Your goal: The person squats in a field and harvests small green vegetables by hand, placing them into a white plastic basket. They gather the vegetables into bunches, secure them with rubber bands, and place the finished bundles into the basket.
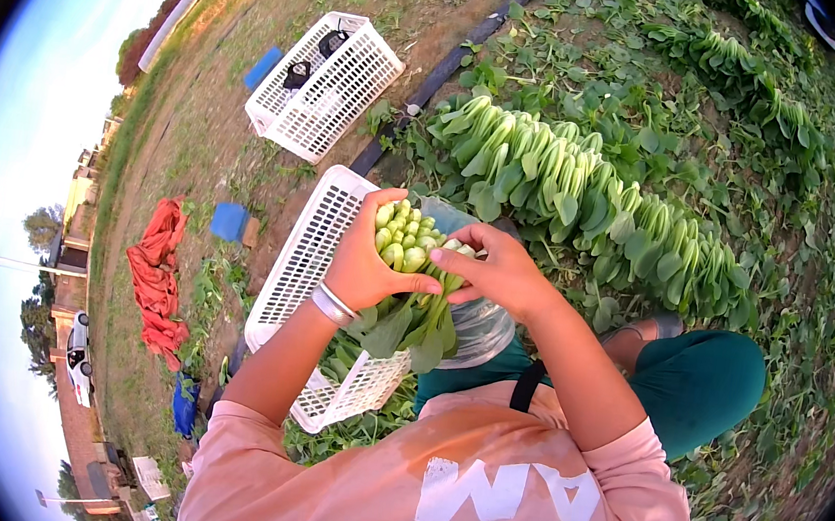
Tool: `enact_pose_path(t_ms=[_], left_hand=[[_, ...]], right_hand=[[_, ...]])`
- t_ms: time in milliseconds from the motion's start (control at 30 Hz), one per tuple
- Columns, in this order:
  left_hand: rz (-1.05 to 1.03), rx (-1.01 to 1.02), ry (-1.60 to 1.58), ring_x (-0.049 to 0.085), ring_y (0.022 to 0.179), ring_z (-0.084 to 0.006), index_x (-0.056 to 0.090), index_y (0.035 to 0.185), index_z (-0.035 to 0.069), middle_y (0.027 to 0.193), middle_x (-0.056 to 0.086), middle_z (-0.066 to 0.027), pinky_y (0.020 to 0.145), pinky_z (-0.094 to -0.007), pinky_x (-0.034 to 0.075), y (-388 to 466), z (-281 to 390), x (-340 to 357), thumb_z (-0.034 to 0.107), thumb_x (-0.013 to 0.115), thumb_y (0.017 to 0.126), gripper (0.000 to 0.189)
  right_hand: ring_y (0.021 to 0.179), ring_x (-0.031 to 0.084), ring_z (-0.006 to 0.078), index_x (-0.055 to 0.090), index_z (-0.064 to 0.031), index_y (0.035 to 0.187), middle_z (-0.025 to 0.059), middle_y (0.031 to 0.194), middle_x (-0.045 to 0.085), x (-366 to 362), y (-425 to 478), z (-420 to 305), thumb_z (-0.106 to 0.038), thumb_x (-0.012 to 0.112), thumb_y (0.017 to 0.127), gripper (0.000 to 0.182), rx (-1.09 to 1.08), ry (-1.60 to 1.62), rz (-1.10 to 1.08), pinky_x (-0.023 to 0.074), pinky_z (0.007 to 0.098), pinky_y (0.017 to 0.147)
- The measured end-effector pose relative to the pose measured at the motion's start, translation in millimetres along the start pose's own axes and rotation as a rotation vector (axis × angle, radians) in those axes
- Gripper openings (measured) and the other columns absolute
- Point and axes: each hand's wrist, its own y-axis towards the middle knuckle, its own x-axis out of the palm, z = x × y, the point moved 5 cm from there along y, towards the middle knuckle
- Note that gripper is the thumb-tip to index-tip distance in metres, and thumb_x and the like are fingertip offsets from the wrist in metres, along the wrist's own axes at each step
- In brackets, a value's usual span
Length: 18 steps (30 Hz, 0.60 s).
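My left hand (368,259), with a silver bangle at the wrist, is wrapped around a bunch of leafy greens (415,249), its pale stem ends facing up and the leaves hanging down. At the right side of the bunch, my right hand (496,268) has its thumb and fingers closed on the stem ends of some greens. Beneath both hands stands a white slatted plastic crate (286,289) with greens inside. A clear plastic bag (482,334) lies between the crate and my lap, partly hidden by my right forearm.
A long row of cut greens (548,160) lies on the ground to the right, with another row (759,75) beyond. A second white crate (328,94) holds dark items. Red cloth (159,281), a blue block (229,221) and a dark hose (443,74) lie on the soil.
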Motion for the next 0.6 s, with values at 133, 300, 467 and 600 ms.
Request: enact_pose_path(t_ms=[133, 300, 467, 600], left_hand=[[0.012, 0.031, 0.031, 0.061, 0.12, -0.0235, 0.042, 0.146, 0.009, 0.129, 0.059, -0.0103, 0.105, -0.0395, 0.05, 1.3, 1.3, -1.2, 0.04, 0.107, 0.05, 0.12], [0.017, 0.046, -0.004, 0.062, 0.117, -0.024, 0.043, 0.145, 0.009, 0.127, 0.06, -0.0105, 0.104, -0.0391, 0.05, 3.9, 3.5, 0.8, 0.04, 0.105, 0.055, 0.114], [0.065, 0.097, 0.145, 0.063, 0.115, -0.0255, 0.045, 0.144, 0.009, 0.126, 0.06, -0.0117, 0.103, -0.0398, 0.051, 1.0, 10.6, -0.1, 0.03, 0.102, 0.059, 0.104], [0.082, 0.082, 0.119, 0.062, 0.118, -0.0305, 0.046, 0.142, 0.008, 0.129, 0.06, -0.0131, 0.104, -0.0417, 0.05, 1.4, 10.3, 2.1, 0.03, 0.1, 0.058, 0.102]], right_hand=[[0.11, 0.066, 0.0191, 0.054, 0.0033, 0.14, 0.0122, 0.126, 0.063, -9.4, -11.2, 9.7, -0.011, 0.074, 0.093, 0.052, -0.068, 0.137, -0.11, 0.065, 0.0339, 0.088], [0.104, 0.065, 0.0167, 0.055, 0.0003, 0.139, 0.008, 0.126, 0.064, -21.6, -10.6, 16.1, 0.001, 0.07, 0.091, 0.05, -0.133, 0.033, -0.075, 0.0627, 0.0333, 0.083], [0.099, 0.063, 0.0155, 0.057, 0.0001, 0.136, 0.0083, 0.121, 0.064, -24.1, -13.8, 21.9, 0.006, 0.066, 0.087, 0.05, -0.215, 0.081, 0.037, 0.0622, 0.0327, 0.08], [0.1, 0.063, 0.0152, 0.059, 0.0001, 0.131, 0.0074, 0.119, 0.064, -28.3, -14.4, 28.5, 0.004, 0.067, 0.088, 0.044, -0.198, 0.193, 0.033, 0.0618, 0.0318, 0.081]])
